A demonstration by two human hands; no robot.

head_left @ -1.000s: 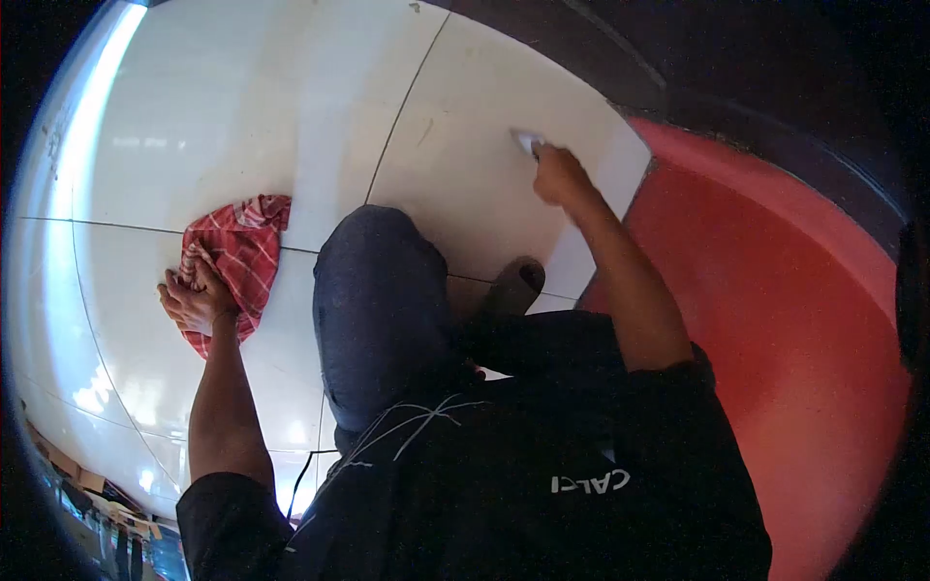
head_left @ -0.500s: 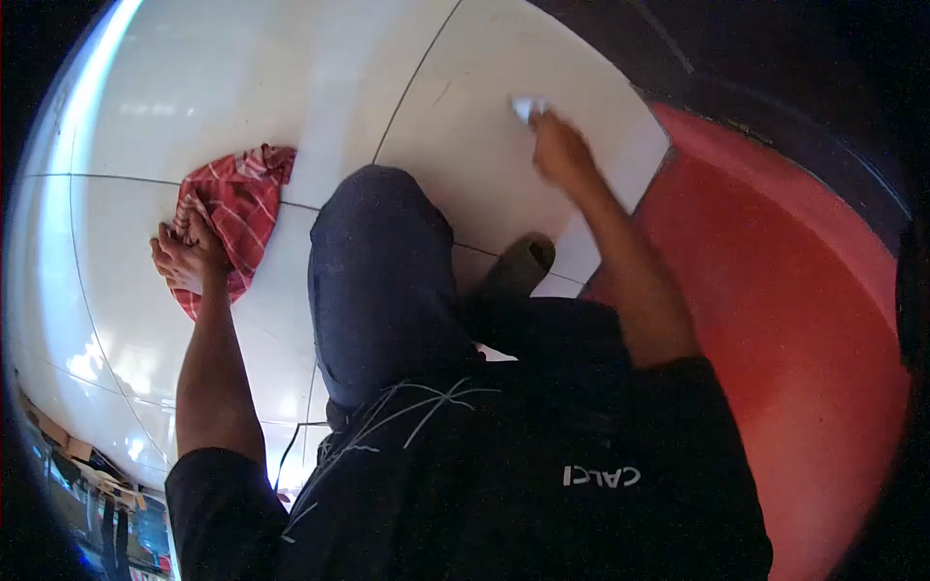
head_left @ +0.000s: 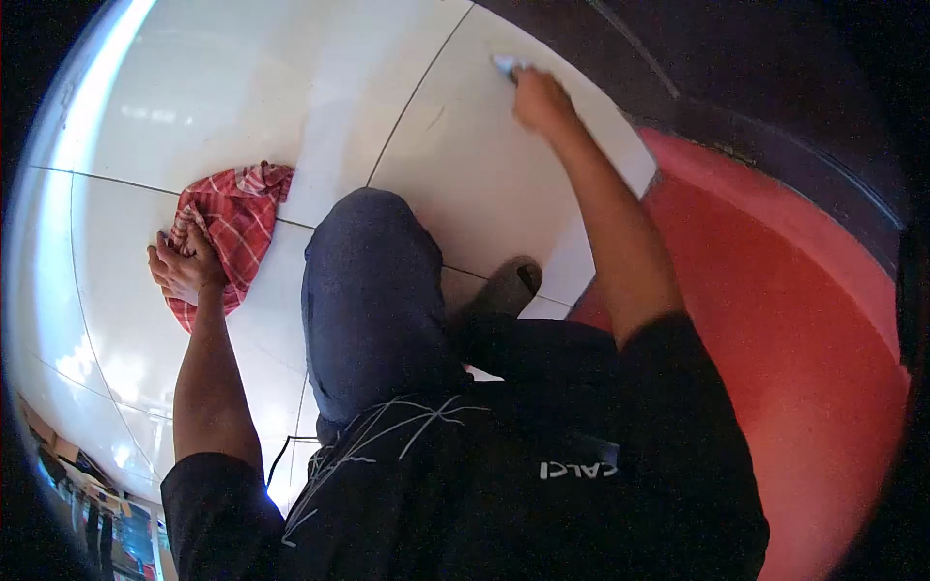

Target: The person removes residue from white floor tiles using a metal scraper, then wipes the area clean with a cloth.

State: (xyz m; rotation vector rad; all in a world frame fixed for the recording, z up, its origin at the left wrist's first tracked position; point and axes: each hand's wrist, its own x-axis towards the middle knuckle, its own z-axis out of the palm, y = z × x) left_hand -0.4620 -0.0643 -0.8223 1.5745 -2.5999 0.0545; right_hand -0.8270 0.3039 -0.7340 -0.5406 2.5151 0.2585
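I crouch over a white tiled floor (head_left: 242, 87). My left hand (head_left: 182, 266) rests with spread fingers on a red checked cloth (head_left: 228, 223) lying on the tiles at the left. My right hand (head_left: 542, 102) is stretched far forward and grips a small pale object (head_left: 506, 66) pressed against the tile near the dark wall base; what the object is cannot be made out. My bent knee in dark trousers (head_left: 368, 290) sits between the two arms.
A red floor area (head_left: 794, 320) borders the white tiles on the right. A dark wall base (head_left: 736, 68) runs along the top right. My sandalled foot (head_left: 504, 286) shows beside the knee. Cluttered items (head_left: 87, 504) lie at the lower left edge.
My right hand has reached further forward and up along the tile with the pale object. My left hand stays on the red cloth, which has shifted only slightly.
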